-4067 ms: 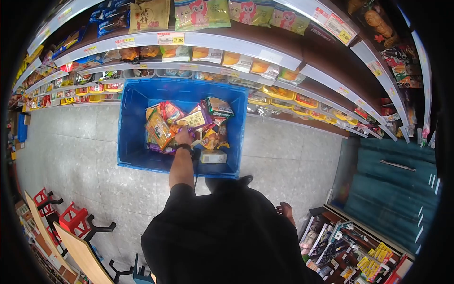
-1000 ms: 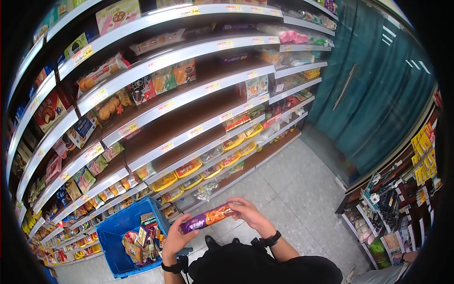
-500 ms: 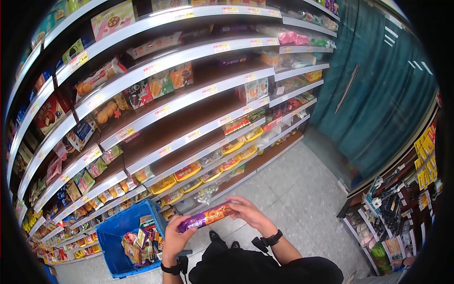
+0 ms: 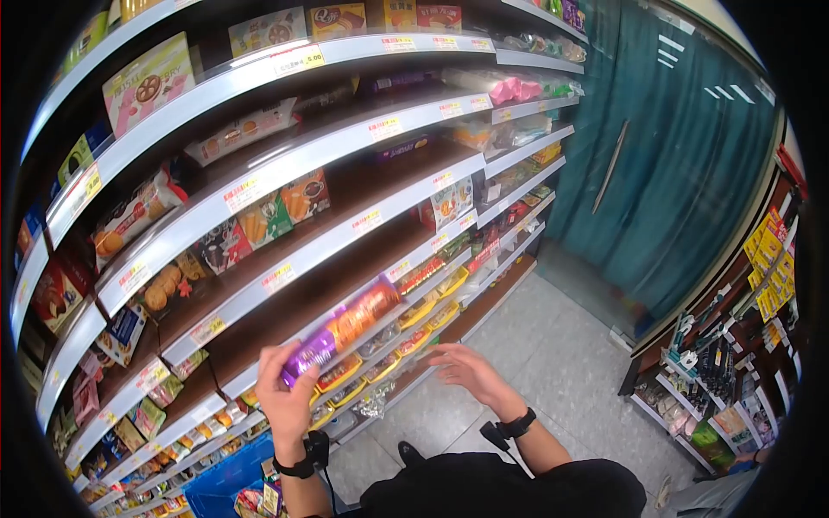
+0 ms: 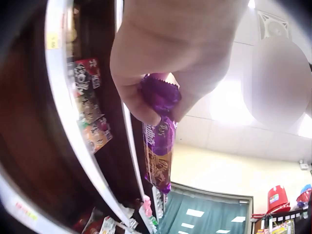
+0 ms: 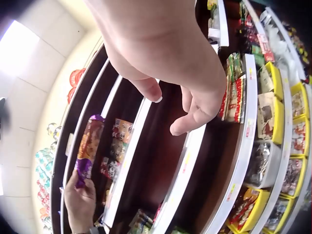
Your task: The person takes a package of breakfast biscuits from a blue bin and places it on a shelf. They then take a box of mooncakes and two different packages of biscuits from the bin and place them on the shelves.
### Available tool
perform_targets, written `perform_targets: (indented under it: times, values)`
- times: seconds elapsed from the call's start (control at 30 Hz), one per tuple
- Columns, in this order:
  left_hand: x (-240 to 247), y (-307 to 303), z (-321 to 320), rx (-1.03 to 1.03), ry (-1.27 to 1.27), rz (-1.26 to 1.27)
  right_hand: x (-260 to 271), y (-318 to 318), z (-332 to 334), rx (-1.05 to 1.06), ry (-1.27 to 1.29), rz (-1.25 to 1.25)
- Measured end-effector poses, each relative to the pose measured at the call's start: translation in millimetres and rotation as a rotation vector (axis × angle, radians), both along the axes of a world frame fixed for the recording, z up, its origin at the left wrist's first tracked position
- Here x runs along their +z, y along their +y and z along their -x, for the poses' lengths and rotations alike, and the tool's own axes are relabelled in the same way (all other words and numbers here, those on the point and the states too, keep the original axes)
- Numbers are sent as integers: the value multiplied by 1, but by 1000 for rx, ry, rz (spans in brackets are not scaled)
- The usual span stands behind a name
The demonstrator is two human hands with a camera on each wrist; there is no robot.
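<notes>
My left hand (image 4: 285, 393) pinches one end of a long purple-and-orange biscuit packet (image 4: 341, 331). The packet slants up and to the right, in front of the shelves. In the left wrist view, thumb and fingers grip the crimped purple end of the packet (image 5: 161, 131), which points away from the hand. My right hand (image 4: 471, 375) is off the packet, to its lower right, with loosely bent fingers and nothing in them. The right wrist view shows this right hand (image 6: 170, 73) near the shelf fronts, with the packet (image 6: 88, 151) and left hand (image 6: 80, 202) farther off.
Tiered shelves (image 4: 371, 220) of packaged snacks with price strips curve across the front. Yellow bins (image 4: 414, 315) line the low tiers. A blue crate (image 4: 229, 475) holding packets stands on the floor at lower left. A teal-curtained door (image 4: 639, 173) and another rack (image 4: 708, 380) are at right.
Four seconds ago a hand reached into the crate. Later both hands held the biscuit packet; now the right has let go and the left has raised it toward the shelves. The view has shifted.
</notes>
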State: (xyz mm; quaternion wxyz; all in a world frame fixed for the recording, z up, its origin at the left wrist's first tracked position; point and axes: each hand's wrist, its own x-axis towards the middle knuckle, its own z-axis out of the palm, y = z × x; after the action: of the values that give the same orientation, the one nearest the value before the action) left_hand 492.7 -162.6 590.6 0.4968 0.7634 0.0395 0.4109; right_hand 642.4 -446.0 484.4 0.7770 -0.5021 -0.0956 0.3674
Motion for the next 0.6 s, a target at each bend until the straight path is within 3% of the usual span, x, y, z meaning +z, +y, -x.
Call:
perform_targets:
  times: [0.13,0.3,0.47,0.6]
  values:
    - [63,20,-46,71,-180,-92,-46,-8,-32,-124,97,77]
    - [137,26,-96,159,-229,-250,-132,-28,-56,-226,306,157]
    - [172,29,-166,207,-218,-316,-223,-61,-96,-397,582,210]
    - [183,23,-219,314,-158,-402,-264,-79,-151,-393,646,190]
